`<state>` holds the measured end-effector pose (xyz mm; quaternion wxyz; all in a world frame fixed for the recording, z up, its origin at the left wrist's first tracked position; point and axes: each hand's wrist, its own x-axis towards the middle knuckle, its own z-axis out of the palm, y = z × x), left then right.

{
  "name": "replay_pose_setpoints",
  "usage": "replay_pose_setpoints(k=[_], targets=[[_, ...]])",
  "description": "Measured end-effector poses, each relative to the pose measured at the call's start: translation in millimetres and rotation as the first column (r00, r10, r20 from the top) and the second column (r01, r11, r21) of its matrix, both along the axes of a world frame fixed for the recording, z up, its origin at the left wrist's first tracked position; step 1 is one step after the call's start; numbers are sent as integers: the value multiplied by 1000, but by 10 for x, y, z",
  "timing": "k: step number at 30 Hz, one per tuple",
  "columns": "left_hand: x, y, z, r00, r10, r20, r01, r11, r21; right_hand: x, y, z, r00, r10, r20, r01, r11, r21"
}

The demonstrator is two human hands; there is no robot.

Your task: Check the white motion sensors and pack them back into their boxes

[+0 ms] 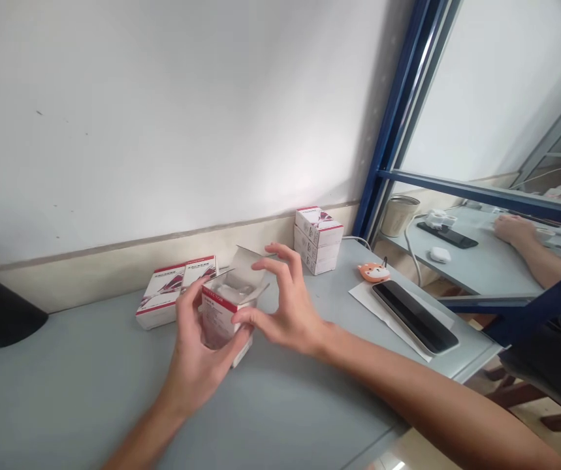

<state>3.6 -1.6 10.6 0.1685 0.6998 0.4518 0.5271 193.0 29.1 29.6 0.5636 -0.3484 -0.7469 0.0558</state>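
A small white cardboard box (221, 318) with a red band reading "DETECTOR" is tilted just above the desk, its top flaps raised. My left hand (196, 365) wraps round the box from below, thumb on the right side and fingers on the left. Something pale, perhaps in clear plastic, lies inside, too blurred to name. At the right of the opening, my right hand (292, 313) has its fingers spread and curved beside the raised flap (251, 264). Its thumb is at the box's front right edge.
Behind the held box lie similar boxes (160, 290) on the grey desk (89, 391); more are stacked (317, 241) by the wall. To the right are an orange animal-faced case (374, 271), a black phone (415, 316) on paper, and a blue frame (456, 194). Beyond it, another person's hand (515, 227) rests on a desk.
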Motion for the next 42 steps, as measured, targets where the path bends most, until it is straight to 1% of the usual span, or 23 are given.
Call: replay_pose_setpoints(k=[1, 2, 3, 5, 6, 7, 8, 9, 11, 13, 15, 20, 26, 30, 36, 40, 42], targets=[[2, -4, 2, 998, -45, 40, 45, 999, -7, 1, 17, -8, 998, 39, -44, -42, 997, -59], [5, -7, 0, 995, -75, 71, 76, 997, -14, 6, 34, -15, 991, 99, -85, -109, 986, -125], [10, -8, -5, 992, -88, 90, 91, 996, -24, 16, 52, -21, 977, 173, -121, -194, 963, -186], [22, -6, -29, 992, -76, 100, 80, 996, -33, 40, 76, -30, 931, 315, -182, -356, 894, -274], [26, -1, -45, 994, -59, 93, 62, 998, -23, 51, 79, -31, 911, 360, -200, -407, 861, -305], [28, 6, -64, 996, -40, 80, 40, 999, 7, 61, 75, -30, 899, 386, -204, -435, 839, -328], [26, 14, -84, 998, -23, 61, 20, 999, 51, 70, 64, -28, 896, 401, -192, -444, 828, -342], [20, 23, -103, 999, -3, 36, -1, 994, 105, 78, 47, -23, 899, 407, -164, -438, 829, -347], [1, 36, -138, 999, 41, -30, -35, 980, 197, 92, 9, -14, 913, 402, -72, -402, 854, -331], [-17, 42, -159, 992, 82, -93, -56, 967, 250, 106, -16, -8, 927, 375, 24, -351, 887, -300], [-27, 39, -159, 984, 104, -143, -61, 959, 277, 119, -16, -12, 930, 358, 78, -323, 903, -284], [-15, 15, -92, 960, 155, -233, -69, 938, 340, 139, 37, -40, 931, 351, 100, -312, 907, -282], [-9, 8, -58, 944, 187, -273, -70, 920, 386, 152, 78, -48, 938, 328, 112, -290, 919, -265], [-28, 13, -36, 947, 163, -275, -44, 918, 394, 167, 98, -31, 936, 323, 140, -280, 925, -257], [-36, 13, 4, 953, 151, -263, -57, 940, 335, 168, 94, -44, 937, 308, 164, -260, 931, -257], [-36, 19, -5, 945, 163, -282, -41, 919, 391, 181, 92, -51, 933, 312, 180, -268, 936, -228], [-36, 26, -4, 941, 157, -300, -18, 908, 418, 192, 87, -35, 934, 316, 166, -273, 932, -239]])
